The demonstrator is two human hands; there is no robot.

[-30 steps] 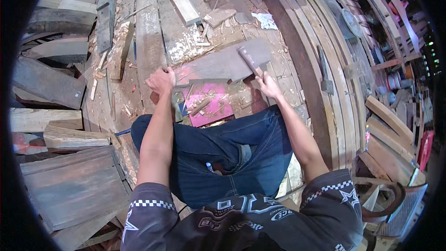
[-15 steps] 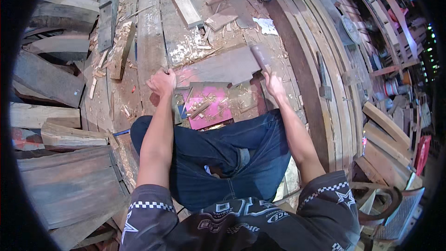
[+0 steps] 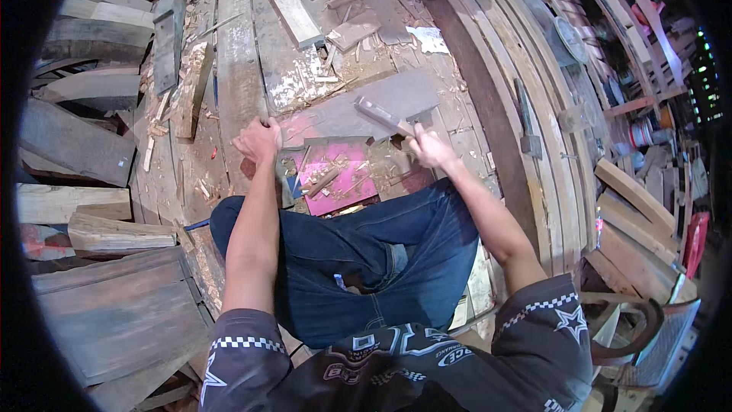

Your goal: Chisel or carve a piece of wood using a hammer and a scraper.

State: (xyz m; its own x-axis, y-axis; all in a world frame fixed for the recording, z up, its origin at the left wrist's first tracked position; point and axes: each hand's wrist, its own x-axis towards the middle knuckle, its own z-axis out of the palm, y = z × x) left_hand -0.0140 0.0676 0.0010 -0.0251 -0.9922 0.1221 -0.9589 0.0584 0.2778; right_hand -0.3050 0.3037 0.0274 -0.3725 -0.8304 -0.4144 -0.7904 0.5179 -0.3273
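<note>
My right hand (image 3: pixel 428 146) is closed round the end of a short, thick wooden club (image 3: pixel 381 116). The club slants up and left above a flat grey-brown board (image 3: pixel 343 101). My left hand (image 3: pixel 258 140) is a closed fist at the board's left end, and what its fingers hold, if anything, is hidden. A small reddish-brown piece (image 3: pixel 248 168) shows just below that fist. In front of my crossed legs lies a bright pink panel (image 3: pixel 339 179), strewn with wood shavings and a small wood offcut (image 3: pixel 322 182).
Long stacked beams (image 3: pixel 499 107) run along my right, with a hammer-like tool (image 3: pixel 528 118) lying on them. Thick wood pieces (image 3: pixel 76 141) crowd the left side. A plank (image 3: pixel 286 0) and a rough block (image 3: pixel 195 91) lie on the plank floor among chips.
The club in my right hand has swung left and tilted over, from above the board's right end toward its middle. My left hand stays at the board's left end.
</note>
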